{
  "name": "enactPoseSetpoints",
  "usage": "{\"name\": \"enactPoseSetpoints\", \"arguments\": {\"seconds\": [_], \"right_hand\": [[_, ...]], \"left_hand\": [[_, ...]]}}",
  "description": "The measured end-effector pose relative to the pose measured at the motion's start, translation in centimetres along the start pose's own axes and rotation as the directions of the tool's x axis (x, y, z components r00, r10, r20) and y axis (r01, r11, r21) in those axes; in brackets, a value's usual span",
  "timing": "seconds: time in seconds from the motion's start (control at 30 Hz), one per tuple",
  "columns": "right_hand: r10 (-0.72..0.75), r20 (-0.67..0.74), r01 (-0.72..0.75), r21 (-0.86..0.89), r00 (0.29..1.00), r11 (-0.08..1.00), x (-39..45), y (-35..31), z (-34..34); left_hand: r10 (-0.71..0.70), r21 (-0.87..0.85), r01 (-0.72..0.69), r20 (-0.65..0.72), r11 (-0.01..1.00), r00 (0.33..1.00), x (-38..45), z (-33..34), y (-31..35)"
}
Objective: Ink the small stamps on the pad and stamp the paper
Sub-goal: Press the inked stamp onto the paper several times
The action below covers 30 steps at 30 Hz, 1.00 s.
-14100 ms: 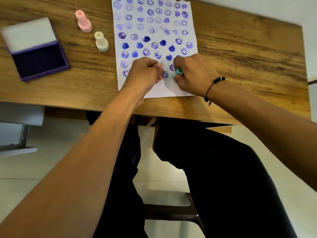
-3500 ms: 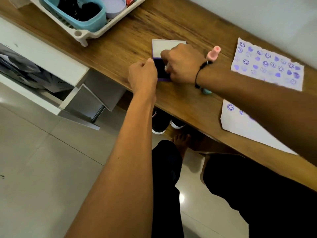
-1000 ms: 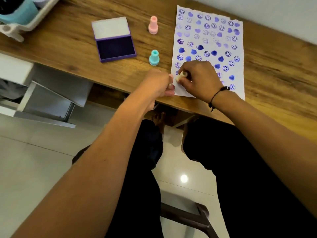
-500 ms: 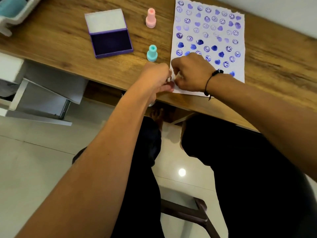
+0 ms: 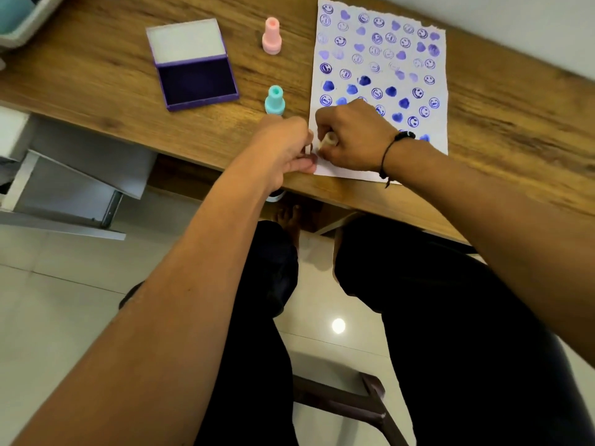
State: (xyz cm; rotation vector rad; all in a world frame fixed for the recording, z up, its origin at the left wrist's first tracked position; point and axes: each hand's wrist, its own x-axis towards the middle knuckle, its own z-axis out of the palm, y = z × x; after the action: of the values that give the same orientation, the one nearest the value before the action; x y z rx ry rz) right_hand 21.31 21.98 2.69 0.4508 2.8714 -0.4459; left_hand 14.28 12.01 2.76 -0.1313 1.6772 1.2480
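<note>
Wooden worktop | right hand fingers pinching cream stamp on paper, centre frame | left hand fingers pinching paper's edge

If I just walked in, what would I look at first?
Probably the white paper on the wooden desk, covered in purple smiley faces and hearts. At its near left corner the right hand grips a cream stamp. Left of the paper, an open purple ink pad waits.

Soft indoor light, wide-angle edge distortion
</note>
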Motion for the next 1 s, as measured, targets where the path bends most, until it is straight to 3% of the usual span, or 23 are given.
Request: {"name": "enactPoseSetpoints", "arguments": {"seconds": [0.17, 0.3, 0.67, 0.77, 0.87, 1.0], "right_hand": [[0.150, -0.180, -0.092, 0.297, 0.972, 0.951, -2.7, 1.2, -2.2], [0.264, -0.182, -0.162, 0.439, 0.947, 0.884, -4.4, 1.5, -3.0], [0.311, -0.175, -0.198, 0.472, 0.934, 0.859, -4.7, 0.9, -3.3], [0.319, -0.157, -0.189, 0.541, 0.935, 0.819, -4.4, 0.4, -3.6], [0.319, -0.148, -0.133, 0.692, 0.936, 0.710, -3.9, -0.6, -4.2], [0.310, -0.158, -0.096, 0.739, 0.938, 0.666, -3.2, -1.7, -4.6]], "left_hand": [[0.091, 0.096, -0.091, -0.001, 0.991, 0.996, -0.6, -0.1, 0.2], [0.158, 0.089, -0.157, 0.002, 0.984, 0.987, -1.4, -0.7, 0.6], [0.154, 0.057, -0.152, -0.034, 0.987, 0.987, -1.6, -1.2, 0.8], [0.151, -0.045, -0.148, 0.076, 0.988, 0.986, -1.9, -1.3, 1.0], [0.156, -0.107, -0.136, 0.212, 0.985, 0.965, -2.2, -1.4, 1.1], [0.166, -0.269, -0.091, 0.275, 0.959, 0.947, -2.2, -1.5, 1.2]]}}
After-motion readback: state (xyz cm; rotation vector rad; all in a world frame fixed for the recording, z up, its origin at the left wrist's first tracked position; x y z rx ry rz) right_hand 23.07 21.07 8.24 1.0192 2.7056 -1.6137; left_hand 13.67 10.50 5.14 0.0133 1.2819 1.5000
